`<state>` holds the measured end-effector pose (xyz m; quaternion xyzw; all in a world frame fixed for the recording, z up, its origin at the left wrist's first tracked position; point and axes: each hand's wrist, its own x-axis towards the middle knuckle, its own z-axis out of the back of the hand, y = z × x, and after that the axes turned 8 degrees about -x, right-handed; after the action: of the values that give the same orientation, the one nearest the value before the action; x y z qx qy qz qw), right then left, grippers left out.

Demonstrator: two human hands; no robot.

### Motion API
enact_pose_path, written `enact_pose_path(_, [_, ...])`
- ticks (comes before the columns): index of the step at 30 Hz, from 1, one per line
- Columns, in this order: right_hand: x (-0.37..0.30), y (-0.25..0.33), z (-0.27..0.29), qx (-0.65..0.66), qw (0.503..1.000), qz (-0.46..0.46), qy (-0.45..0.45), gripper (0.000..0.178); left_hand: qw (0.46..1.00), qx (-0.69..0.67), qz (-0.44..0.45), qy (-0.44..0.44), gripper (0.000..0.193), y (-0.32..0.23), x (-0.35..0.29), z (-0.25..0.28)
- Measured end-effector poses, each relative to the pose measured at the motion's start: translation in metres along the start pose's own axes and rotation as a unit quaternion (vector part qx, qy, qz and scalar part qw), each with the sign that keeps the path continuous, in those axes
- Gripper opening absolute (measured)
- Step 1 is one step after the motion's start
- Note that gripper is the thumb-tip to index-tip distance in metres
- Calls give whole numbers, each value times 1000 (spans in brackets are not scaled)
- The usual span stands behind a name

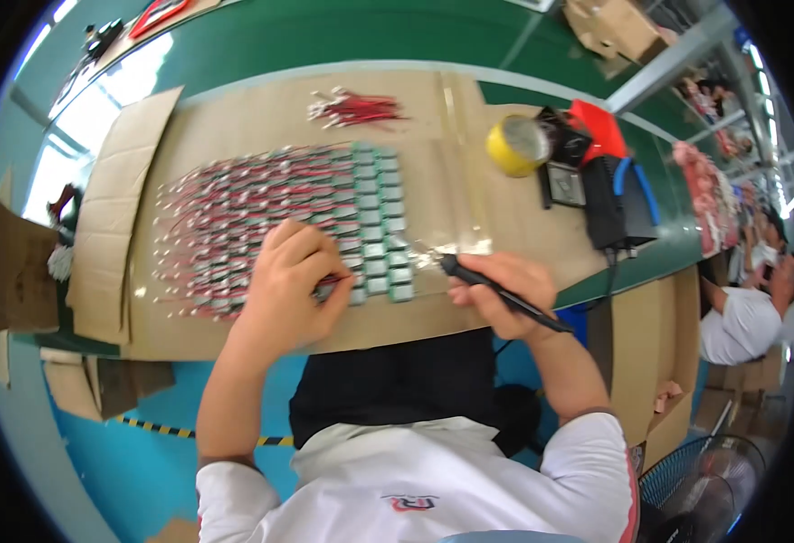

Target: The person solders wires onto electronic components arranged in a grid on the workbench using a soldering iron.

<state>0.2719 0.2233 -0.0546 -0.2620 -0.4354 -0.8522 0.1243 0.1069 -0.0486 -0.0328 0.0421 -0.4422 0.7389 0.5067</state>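
Green, squarish boards [375,250] with thin red wires [225,210] lie in rows at ten o'clock from our right hand [514,276], which grips a slender black tool [528,309]; our left hand [295,276] curls over them, its hold unclear.

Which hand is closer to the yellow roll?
Right. The right hand, holding a black tool, is below the yellow roll in the picture; the left hand is farther off, down and left, at the wired parts.
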Motion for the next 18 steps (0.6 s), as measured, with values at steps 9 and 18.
enact_pose_path(9, [8, 8, 14, -22, 999, -32, -10, 33, 1000, -11, -11, 15, 13, -1, 15, 1])
enact_pose_path(18, [6, 5, 7, 52, 990, -92, -98, 32, 997, -13, 22, 71, 19, -13, 25, 20])
